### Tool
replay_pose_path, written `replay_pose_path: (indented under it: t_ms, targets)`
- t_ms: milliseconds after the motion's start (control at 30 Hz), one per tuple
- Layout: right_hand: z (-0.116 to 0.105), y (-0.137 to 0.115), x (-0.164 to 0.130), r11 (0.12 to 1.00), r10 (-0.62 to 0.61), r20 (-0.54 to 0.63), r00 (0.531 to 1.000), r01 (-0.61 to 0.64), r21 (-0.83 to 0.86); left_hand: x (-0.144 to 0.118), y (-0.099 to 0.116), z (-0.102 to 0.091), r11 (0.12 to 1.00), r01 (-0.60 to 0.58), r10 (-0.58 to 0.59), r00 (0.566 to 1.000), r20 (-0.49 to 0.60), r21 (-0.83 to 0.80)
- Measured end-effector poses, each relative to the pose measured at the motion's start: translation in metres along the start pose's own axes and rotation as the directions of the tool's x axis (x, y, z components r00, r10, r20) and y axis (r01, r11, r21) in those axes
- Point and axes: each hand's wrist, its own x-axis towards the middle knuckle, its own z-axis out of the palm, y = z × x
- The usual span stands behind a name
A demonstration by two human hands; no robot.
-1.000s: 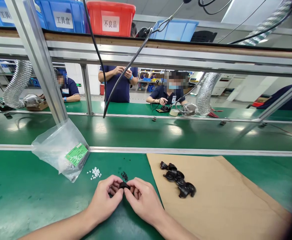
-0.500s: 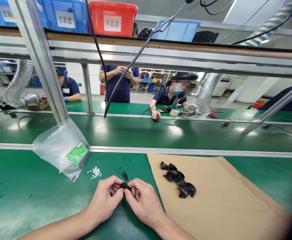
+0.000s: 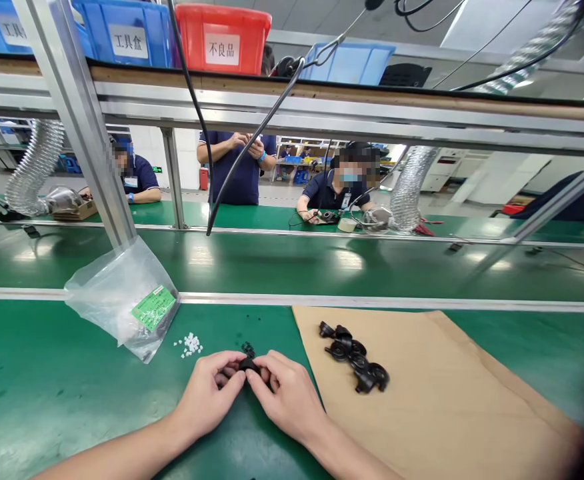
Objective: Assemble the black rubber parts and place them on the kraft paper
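My left hand (image 3: 211, 393) and my right hand (image 3: 285, 392) meet fingertip to fingertip over the green bench, both pinching one small black plastic part (image 3: 247, 365). Just beyond my fingers lie a few tiny black pieces (image 3: 248, 348), and to their left a little heap of small white pieces (image 3: 190, 345). A row of several black plastic parts (image 3: 355, 357) rests on a brown paper sheet (image 3: 437, 393) to the right of my hands.
A clear plastic bag with a green label (image 3: 125, 300) leans against a slanted metal post (image 3: 79, 127). A black cable (image 3: 252, 140) hangs down ahead. Beyond the conveyor belt (image 3: 292, 263), three people work at the far bench. Blue and red bins (image 3: 219, 37) stand on the shelf above.
My hands stay together on the small black part, with only slight finger shifts. The seated person opposite reached a hand toward the conveyor edge and has drawn it back.
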Motion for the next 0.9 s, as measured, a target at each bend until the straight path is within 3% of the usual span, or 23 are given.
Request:
replay_pose_path:
  t_ms: [300, 667, 800, 900]
  targets:
    - [0.0, 0.0, 0.002, 0.999, 0.013, 0.003, 1.0, -0.012, -0.045, 0.0, 0.0, 0.001, 0.998, -0.048, 0.048, 0.999, 0.0, 0.043]
    - [-0.003, -0.011, 0.0, 0.99, -0.034, 0.029, 0.999, 0.038, -0.135, -0.005, 0.007, -0.002, 0.996, -0.034, 0.029, 0.997, 0.067, 0.077]
    - [-0.026, -0.002, 0.003, 0.982, -0.048, 0.088, 0.995, 0.063, -0.179, 0.0, 0.018, -0.016, 0.977, -0.068, 0.038, 0.988, 0.148, 0.202]
    - [-0.055, 0.018, 0.005, 0.903, 0.062, -0.021, 0.998, -0.065, -0.426, 0.009, 0.028, -0.037, 0.854, -0.146, 0.074, 0.984, 0.161, 0.499]
